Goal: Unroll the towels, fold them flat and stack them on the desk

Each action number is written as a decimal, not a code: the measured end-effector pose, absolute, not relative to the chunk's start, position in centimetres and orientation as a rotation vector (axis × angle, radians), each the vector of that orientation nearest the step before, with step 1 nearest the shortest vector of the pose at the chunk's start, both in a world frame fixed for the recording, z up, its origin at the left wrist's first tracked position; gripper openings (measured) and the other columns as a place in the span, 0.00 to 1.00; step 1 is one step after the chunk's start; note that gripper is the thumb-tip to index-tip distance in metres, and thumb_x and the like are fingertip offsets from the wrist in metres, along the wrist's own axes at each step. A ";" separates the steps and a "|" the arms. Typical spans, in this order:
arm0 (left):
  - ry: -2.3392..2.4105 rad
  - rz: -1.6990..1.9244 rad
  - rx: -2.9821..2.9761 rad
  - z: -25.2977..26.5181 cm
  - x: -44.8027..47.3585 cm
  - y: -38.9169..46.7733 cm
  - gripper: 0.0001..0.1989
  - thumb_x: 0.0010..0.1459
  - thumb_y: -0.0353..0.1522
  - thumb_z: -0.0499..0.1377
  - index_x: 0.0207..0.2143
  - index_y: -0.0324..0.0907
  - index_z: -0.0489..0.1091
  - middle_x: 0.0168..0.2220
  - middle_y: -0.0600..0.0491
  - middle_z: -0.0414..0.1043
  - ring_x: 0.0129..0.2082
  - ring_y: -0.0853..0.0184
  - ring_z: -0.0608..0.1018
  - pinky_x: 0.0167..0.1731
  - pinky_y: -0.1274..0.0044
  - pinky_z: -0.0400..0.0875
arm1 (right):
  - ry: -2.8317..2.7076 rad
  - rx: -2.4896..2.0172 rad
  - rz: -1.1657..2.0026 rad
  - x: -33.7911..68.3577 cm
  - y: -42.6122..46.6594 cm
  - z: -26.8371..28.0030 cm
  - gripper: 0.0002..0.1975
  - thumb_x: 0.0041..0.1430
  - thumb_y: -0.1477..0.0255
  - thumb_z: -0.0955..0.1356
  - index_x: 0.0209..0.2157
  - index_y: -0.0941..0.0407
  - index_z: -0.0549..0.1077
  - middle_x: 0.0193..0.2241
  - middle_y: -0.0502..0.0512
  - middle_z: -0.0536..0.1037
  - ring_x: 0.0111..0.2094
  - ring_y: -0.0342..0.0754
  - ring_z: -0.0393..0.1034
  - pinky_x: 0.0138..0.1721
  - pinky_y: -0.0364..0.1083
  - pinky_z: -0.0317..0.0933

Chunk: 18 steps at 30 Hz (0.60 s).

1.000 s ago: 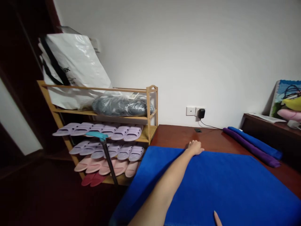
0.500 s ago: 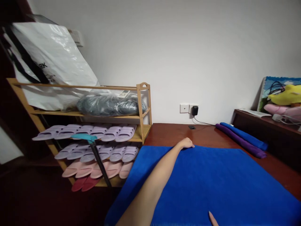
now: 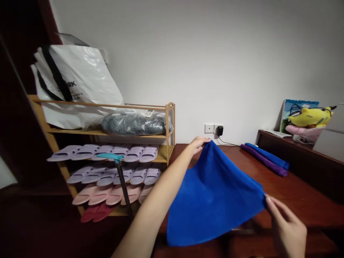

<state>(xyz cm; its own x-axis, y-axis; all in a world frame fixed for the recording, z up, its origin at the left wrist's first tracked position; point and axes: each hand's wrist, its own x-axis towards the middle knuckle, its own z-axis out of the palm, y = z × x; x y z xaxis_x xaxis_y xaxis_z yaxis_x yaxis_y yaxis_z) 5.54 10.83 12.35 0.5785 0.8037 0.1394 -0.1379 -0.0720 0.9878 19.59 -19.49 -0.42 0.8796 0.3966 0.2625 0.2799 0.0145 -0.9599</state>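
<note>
A blue towel (image 3: 215,200) hangs stretched between my two hands, above the dark reddish wooden table (image 3: 231,161). My left hand (image 3: 199,144), arm reaching far forward, pinches its upper edge near the wall side. At the lower right, my right hand (image 3: 287,224) grips the right edge between thumb and fingers. From there the cloth drops in a loose fold, and its lower left corner hangs free towards the table's near edge.
A rolled purple towel (image 3: 264,161) and a rolled blue towel (image 3: 268,156) lie at the table's right. Left stands a wooden shoe rack (image 3: 170,136) with several slippers and a white bag (image 3: 88,71). A teal-topped pole (image 3: 124,186) leans before it. A black charger (image 3: 219,130) is plugged into the wall.
The blue towel lay flat across the table; now it is lifted and gathered between both hands. My right hand has come into view, holding its right edge. The view has shifted slightly.
</note>
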 end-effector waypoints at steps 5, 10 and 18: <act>0.527 1.013 1.385 16.6 -0.1 10.6 0.11 0.38 0.32 0.71 0.24 0.38 0.72 0.24 0.55 0.72 0.23 0.72 0.73 0.29 0.79 0.66 | -0.681 -1.257 0.235 23.6 -15.0 8.4 0.29 0.42 0.59 0.74 0.46 0.57 0.74 0.36 0.56 0.79 0.35 0.46 0.73 0.37 0.40 0.67; 0.555 1.202 1.377 20.3 -4.5 10.3 0.13 0.35 0.33 0.72 0.24 0.40 0.73 0.23 0.56 0.73 0.22 0.73 0.73 0.27 0.80 0.63 | -0.854 -1.182 0.215 24.8 -11.8 15.2 0.22 0.43 0.66 0.74 0.41 0.63 0.76 0.34 0.61 0.78 0.31 0.44 0.72 0.37 0.44 0.66; 0.672 1.439 1.476 23.6 -8.1 9.1 0.11 0.36 0.34 0.71 0.22 0.41 0.74 0.21 0.57 0.72 0.18 0.74 0.68 0.21 0.80 0.56 | -0.973 -1.118 0.183 23.5 -9.1 21.0 0.28 0.44 0.67 0.74 0.45 0.70 0.72 0.40 0.70 0.76 0.33 0.40 0.71 0.41 0.45 0.63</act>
<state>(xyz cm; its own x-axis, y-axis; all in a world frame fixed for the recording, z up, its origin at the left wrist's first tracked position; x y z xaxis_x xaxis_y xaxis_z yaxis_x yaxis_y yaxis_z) -8.08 9.05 23.62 0.1617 0.8783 0.4500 -0.2191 -0.4127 0.8841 23.48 -9.12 21.04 0.5948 0.5717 0.5652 0.3279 0.4694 -0.8199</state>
